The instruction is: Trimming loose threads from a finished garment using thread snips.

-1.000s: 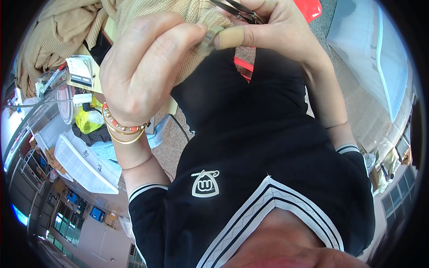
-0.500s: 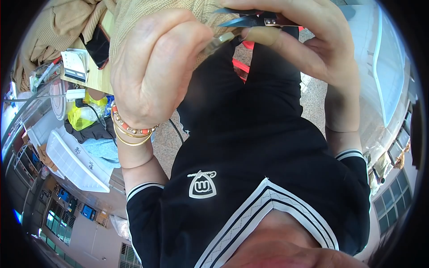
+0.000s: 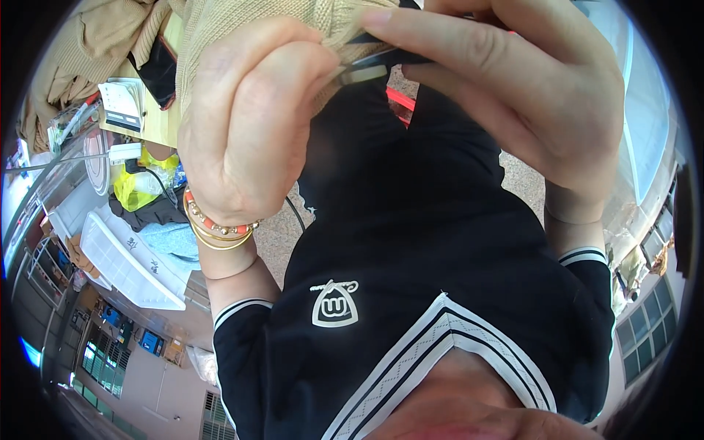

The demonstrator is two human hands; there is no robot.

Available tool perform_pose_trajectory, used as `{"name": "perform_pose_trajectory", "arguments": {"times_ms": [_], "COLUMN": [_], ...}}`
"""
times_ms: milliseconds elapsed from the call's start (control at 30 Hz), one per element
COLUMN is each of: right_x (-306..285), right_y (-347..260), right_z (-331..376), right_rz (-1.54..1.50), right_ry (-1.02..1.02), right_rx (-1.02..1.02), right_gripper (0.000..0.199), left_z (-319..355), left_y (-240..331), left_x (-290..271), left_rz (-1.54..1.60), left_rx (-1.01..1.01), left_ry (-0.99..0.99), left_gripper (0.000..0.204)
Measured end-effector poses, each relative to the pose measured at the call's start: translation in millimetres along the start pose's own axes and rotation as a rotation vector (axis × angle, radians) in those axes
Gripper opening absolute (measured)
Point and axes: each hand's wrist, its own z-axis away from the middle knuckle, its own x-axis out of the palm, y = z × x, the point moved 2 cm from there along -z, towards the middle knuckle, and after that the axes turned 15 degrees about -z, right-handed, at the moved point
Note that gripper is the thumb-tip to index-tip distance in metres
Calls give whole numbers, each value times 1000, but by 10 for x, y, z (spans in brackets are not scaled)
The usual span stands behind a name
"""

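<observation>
My left hand [image 3: 249, 125] is raised close to the camera and pinches the edge of a beige knitted garment [image 3: 235, 22] that hangs from the top of the view. My right hand [image 3: 506, 95] meets it from the right, fingers closed around a small dark metal tool [image 3: 374, 66], seemingly small scissors, whose tip lies against the knit at my left thumb. Beaded and gold bracelets [image 3: 216, 231] circle my left wrist. Below the hands I see my own black top with white trim [image 3: 411, 293].
More beige knitwear [image 3: 95, 51] is heaped on a wooden table [image 3: 158, 125] at the upper left, with a dark phone [image 3: 158, 70] and a white box [image 3: 121, 103]. A yellow bag [image 3: 136, 183] and white plastic trays [image 3: 125, 260] lie on the speckled floor [image 3: 275, 231].
Both hands have come closer to the camera and fill more of the view. My right hand has shifted over the tool, now covering most of it.
</observation>
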Motion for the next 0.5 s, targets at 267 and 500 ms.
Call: {"name": "perform_pose_trajectory", "arguments": {"times_ms": [267,500], "right_x": [-88,-13], "right_y": [2,-59], "right_z": [82,-17], "right_rz": [11,33], "right_ry": [1,3], "right_rx": [11,30], "right_gripper": [26,26], "left_z": [10,16], "left_y": [4,4], "left_x": [10,29], "left_rz": [-24,-19], "left_rx": [18,9], "left_ry": [26,81], "left_gripper": [11,21]}}
